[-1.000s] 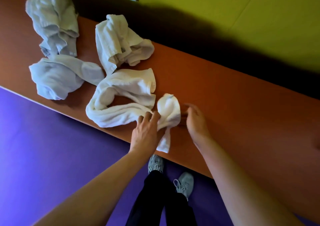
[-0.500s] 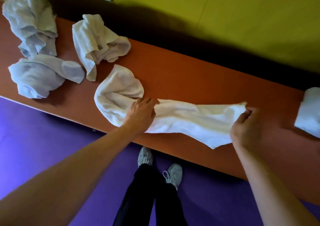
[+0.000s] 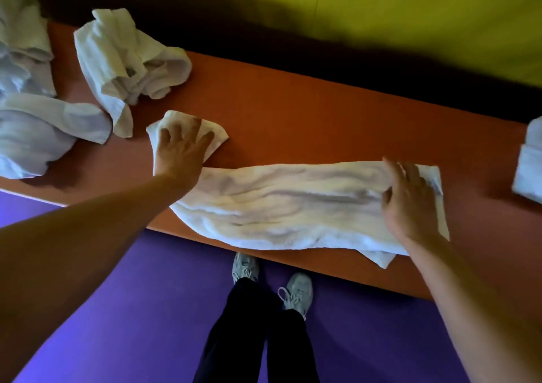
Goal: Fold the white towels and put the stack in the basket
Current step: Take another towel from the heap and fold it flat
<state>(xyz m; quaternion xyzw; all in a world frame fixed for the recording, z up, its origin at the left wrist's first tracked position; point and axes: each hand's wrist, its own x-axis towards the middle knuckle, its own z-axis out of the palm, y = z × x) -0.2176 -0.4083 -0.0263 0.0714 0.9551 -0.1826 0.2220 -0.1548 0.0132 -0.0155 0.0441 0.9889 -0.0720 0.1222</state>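
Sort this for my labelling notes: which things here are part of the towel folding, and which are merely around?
Job:
spread towel
left hand
right hand
crumpled towels
folded towel

Around:
orange table
yellow wall
purple floor

Towel (image 3: pixel 293 206) at centre: white terry cloth, nubby, matt (creased). Worktop (image 3: pixel 308 124): smooth orange, low sheen. Floor (image 3: pixel 146 309) at 6 o'clock: purple, matt.

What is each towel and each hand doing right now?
Stretched towel: spread along the table, still wrinkled, unfolded.
Crumpled towel: bunched up, untouched.
Left pile: crumpled.
Left hand: flat, pressing one towel end.
Right hand: flat, pressing the other end.
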